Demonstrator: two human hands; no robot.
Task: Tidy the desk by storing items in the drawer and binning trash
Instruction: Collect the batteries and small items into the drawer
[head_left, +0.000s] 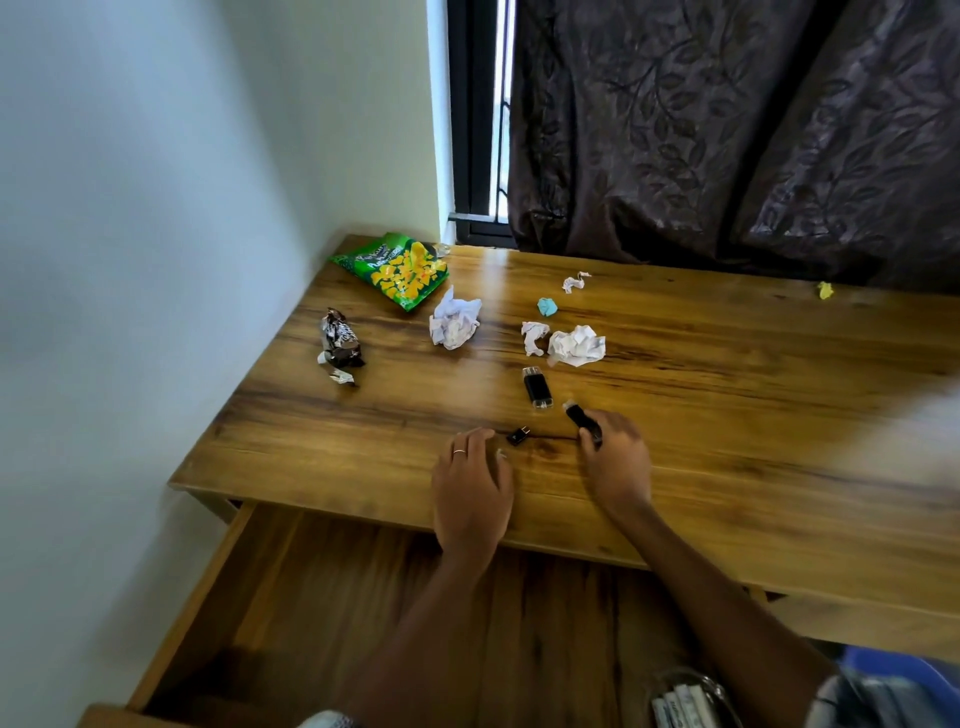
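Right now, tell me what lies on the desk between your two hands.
In the head view, a small black adapter lies between the left hand and the right hand, which grips a black USB stick. A thin dark cord seems to run from it toward the right hand.

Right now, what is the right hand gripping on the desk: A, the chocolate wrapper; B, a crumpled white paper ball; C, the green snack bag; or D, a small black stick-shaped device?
D: the right hand has its fingers curled round a small black stick-shaped device, while the paper balls, the green snack bag and the chocolate wrapper lie untouched farther back on the desk.
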